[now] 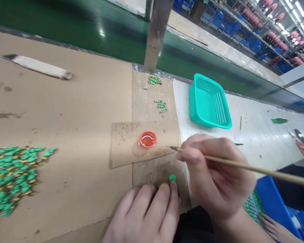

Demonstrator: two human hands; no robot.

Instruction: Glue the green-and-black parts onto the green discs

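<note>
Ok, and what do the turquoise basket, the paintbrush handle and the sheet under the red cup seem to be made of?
Turquoise basket: likely moulded plastic, satin sheen, slotted walls.
Paintbrush handle: probably wood or bamboo, pale tan and slim; varnish unclear.
Sheet under the red cup: apparently cardboard, matte, given its plain brown, stiff look.

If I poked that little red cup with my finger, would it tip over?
Maybe not from a gentle poke: the red cup stands level on flat cardboard, so it would more likely slide. It looks small, so it's probably light and easy to nudge. But there's shiny liquid inside, so a hard poke could slosh some out.
</note>
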